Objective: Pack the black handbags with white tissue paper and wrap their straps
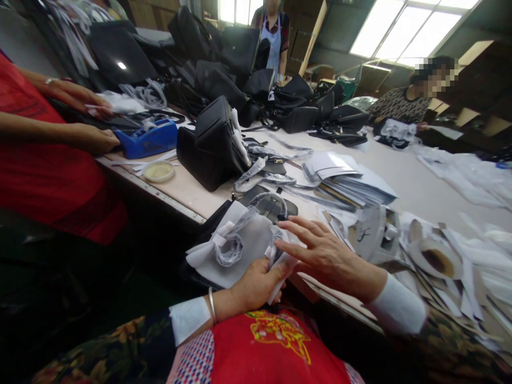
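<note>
A black handbag, its side covered by a thin white sheet, tilts at the table edge in front of me. A coil of plastic-wrapped strap lies on that sheet, and a clear-wrapped handle arches above it. My left hand is closed round the right end of the bag, thumb on the white covering. My right hand is open with its fingers stretched out, fingertips at the wrapped strap on the bag's right end. Whether a small piece lies under those fingertips is hidden.
A larger black bag stands beyond. A co-worker's hands are left, by a blue tape dispenser. Stacked sheets, a white tape dispenser and a tape roll lie right. Black bags are piled behind; two people are farther back.
</note>
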### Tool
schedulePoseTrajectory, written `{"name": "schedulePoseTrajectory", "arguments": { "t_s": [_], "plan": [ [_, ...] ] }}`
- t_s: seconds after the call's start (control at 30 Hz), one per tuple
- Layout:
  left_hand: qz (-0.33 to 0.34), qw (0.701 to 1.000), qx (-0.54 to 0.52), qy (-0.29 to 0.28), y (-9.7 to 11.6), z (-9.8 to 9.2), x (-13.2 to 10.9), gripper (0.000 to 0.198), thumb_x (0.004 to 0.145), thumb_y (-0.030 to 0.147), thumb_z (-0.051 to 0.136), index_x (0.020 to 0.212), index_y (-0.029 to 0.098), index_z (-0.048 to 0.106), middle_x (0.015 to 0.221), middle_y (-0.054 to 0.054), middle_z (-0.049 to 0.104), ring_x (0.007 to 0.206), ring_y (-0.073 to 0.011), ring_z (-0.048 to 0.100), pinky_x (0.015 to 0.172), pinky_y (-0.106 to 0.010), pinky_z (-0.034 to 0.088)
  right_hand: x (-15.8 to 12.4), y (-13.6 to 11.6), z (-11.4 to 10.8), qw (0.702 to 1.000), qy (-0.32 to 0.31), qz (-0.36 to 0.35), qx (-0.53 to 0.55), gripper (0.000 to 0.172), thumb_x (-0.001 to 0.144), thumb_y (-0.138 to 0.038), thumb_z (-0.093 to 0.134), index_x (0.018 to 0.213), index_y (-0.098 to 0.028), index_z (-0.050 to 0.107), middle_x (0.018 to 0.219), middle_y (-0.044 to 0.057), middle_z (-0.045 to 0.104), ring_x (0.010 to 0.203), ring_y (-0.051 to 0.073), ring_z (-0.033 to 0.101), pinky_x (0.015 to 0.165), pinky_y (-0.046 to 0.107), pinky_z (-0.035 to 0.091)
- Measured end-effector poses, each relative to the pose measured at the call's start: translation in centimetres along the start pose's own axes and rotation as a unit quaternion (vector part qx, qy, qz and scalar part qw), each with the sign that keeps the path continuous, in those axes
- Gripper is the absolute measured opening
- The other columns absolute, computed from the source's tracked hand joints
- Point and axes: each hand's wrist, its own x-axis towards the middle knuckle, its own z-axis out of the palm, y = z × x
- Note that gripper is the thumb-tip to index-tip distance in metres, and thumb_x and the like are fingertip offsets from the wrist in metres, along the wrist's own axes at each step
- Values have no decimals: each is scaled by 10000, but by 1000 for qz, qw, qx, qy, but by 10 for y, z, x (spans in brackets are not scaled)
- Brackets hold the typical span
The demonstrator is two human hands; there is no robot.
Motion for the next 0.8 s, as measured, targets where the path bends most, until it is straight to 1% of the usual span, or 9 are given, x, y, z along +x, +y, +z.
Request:
{"name": "schedulePoseTrajectory", "arguments": {
  "t_s": [0.07,0.13,0.27,0.4,0.53,0.6,0.7,0.77,0.8],
  "plan": [
    [14,999,35,2,0,0,-1,631,802,803,563,769,174,541,557,25,509,399,-93,458,369,-212,329,15,4,-2,997,-55,-54,-4,487,962,-341,630,1433,-271,531,1542,114,462,1459,357,321,1119,545,340],
    [30,998,46,8,1,0,-3,626,817,803,538,800,178,535,574,28,513,402,-93,458,373,-212,328,27,7,-1,993,-83,-82,8,435,973,-367,617,1389,-248,570,1475,114,536,1442,341,353,1119,526,329],
    [48,998,26,13,1,-1,-8,656,810,834,499,838,179,521,605,31,521,397,-88,441,369,-210,308,40,8,-3,989,-98,-103,33,340,981,-318,604,1301,-208,634,1331,123,627,1416,316,397,1101,492,350],
    [57,998,28,2,1,-6,-8,696,819,857,435,820,168,537,579,25,516,380,-86,414,366,-215,278,46,6,-5,986,-114,-110,58,292,976,-307,618,1236,-186,666,1241,116,664,1406,295,414,1111,476,351],
    [41,999,10,-3,3,-8,-7,666,825,826,481,840,165,564,610,15,533,389,-85,413,361,-214,280,49,8,-4,985,-121,-101,67,297,953,-342,655,1199,-179,685,1223,120,672,1408,307,408,1119,488,350],
    [31,999,-6,-6,4,-8,-8,661,815,826,497,827,169,566,614,10,536,393,-89,423,363,-218,288,45,11,-4,987,-108,-94,75,377,945,-408,659,1246,-180,659,1290,133,644,1405,312,404,1120,492,361],
    [26,999,-19,-5,6,-10,-9,665,794,838,518,793,174,561,614,-1,546,396,-96,441,369,-227,305,26,15,-4,994,-38,-71,77,520,951,-447,639,1377,-163,554,1431,176,538,1398,319,395,1111,498,383],
    [25,999,-28,5,6,-13,-10,670,786,846,522,768,177,555,604,-6,545,395,-101,448,373,-233,312,7,15,-4,998,3,-48,48,495,974,-369,611,1412,-161,510,1417,188,535,1331,311,459,1068,489,418],
    [26,999,-32,9,6,-13,-10,670,785,847,525,759,178,553,597,-8,543,392,-101,447,373,-235,312,-2,12,-2,999,6,-41,29,456,980,-323,595,1402,-171,515,1365,180,568,1263,299,512,1027,472,445]
  ]
}}
